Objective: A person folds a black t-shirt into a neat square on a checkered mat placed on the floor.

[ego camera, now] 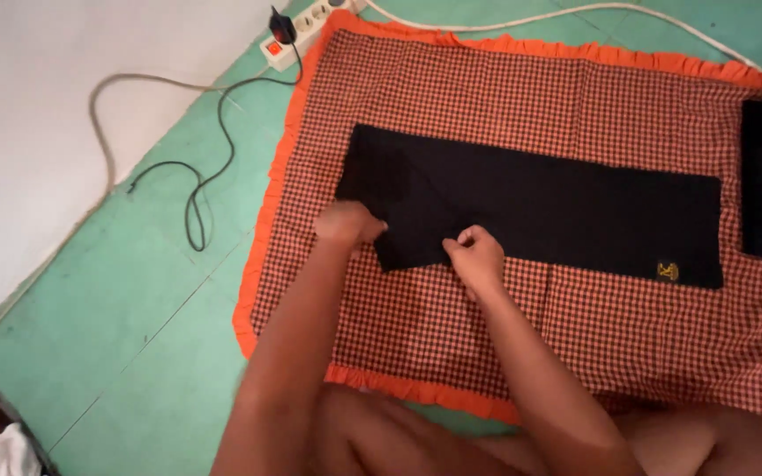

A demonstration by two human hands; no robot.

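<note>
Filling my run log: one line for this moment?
left hand: pinching long black folded cloth edge | right hand: pinching same edge | under: red checked orange-frilled mat

Left hand [348,222] and right hand [475,255] side by side, fingers pinched.

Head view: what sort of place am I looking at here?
Probably a room floor at home, not a workshop: a red-checked, orange-frilled mat lies on green floor tiles, a white power strip sits by the white wall, and both hands pinch a long black cloth.
</note>
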